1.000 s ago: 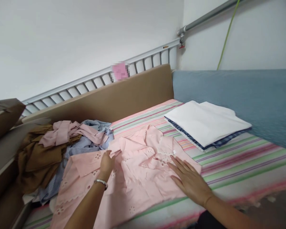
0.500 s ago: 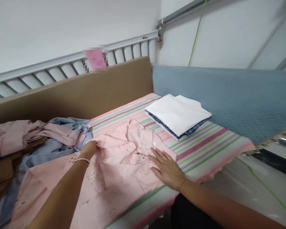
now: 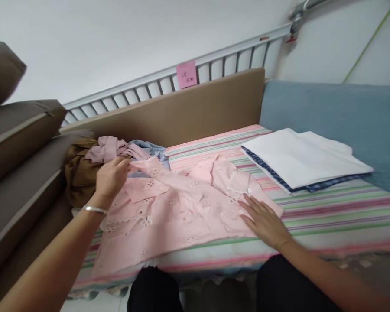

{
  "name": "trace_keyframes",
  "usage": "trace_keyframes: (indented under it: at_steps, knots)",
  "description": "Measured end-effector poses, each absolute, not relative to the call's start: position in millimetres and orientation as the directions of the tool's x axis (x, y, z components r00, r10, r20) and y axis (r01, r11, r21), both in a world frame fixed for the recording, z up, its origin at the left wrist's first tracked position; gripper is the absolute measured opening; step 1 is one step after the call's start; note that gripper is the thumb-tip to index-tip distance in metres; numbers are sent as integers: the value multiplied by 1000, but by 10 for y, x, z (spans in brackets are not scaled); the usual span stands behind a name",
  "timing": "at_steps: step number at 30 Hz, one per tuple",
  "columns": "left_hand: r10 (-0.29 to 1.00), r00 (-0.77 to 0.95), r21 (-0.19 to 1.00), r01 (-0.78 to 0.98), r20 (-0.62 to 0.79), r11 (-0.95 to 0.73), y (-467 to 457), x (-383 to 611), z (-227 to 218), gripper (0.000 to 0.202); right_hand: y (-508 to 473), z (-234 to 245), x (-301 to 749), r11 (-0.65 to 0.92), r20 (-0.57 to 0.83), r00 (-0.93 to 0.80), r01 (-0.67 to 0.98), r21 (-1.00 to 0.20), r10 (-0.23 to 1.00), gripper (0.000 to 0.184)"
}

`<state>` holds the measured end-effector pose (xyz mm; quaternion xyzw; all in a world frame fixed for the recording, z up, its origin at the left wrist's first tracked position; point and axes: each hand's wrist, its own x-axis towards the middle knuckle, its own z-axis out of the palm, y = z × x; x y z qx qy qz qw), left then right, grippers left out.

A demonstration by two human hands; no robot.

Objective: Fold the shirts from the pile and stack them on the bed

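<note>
A pink shirt point(image 3: 182, 212) with cut-out eyelet flowers is spread over a striped sheet point(image 3: 331, 206). My left hand point(image 3: 113, 175) pinches an upper edge of the shirt at the left and holds it slightly raised, so the cloth stretches in folds toward the middle. On the right, near the shirt's collar and lace trim, my right hand point(image 3: 264, 220) lies flat with its fingers spread, pressing on the cloth. A silver bracelet point(image 3: 94, 209) circles my left wrist.
Crumpled clothes point(image 3: 84, 169) in brown, pink and blue lie at the back left, beside stacked grey-brown cushions point(image 3: 19, 173). Folded white cloth point(image 3: 305, 158) rests on dark checked fabric at the right. A brown board point(image 3: 182, 112) and blue backrest point(image 3: 331, 117) border the bed.
My view has swung left, bringing the stacked cushions into sight. My left hand has drawn the shirt's edge outward to the left, spreading the cloth wider. My right hand stays flat near the collar.
</note>
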<state>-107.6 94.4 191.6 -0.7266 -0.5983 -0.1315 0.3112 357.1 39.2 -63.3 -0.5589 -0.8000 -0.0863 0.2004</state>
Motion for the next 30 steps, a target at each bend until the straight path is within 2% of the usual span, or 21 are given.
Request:
trace_keyframes:
  at_steps: [4, 8, 11, 17, 22, 30]
  knots:
    - [770, 256, -332, 941, 585, -61, 77, -1733, 1467, 29, 393, -652, 3565, 350, 434, -285, 934, -76, 855, 56]
    - [850, 157, -278, 961, 502, -13, -486, -2084, 698, 24, 391, -653, 3579, 347, 437, -290, 936, -55, 851, 58]
    - [877, 142, -242, 970, 458, -31, -662, -2103, 380, 22, 387, -620, 3586, 363, 409, -323, 931, -23, 854, 54]
    - [820, 93, -221, 974, 566, 42, -758, -2037, 392, 20, 403, -618, 3609, 394, 400, -361, 919, -1, 843, 47]
    - [927, 158, -212, 973, 340, -88, -935, -2002, 174, 21, 461, -716, 3727, 449, 427, -395, 893, -30, 814, 50]
    - [948, 156, -203, 974, 277, -101, -976, -1859, 162, 23, 416, -529, 3691, 596, 510, -503, 802, -24, 698, 42]
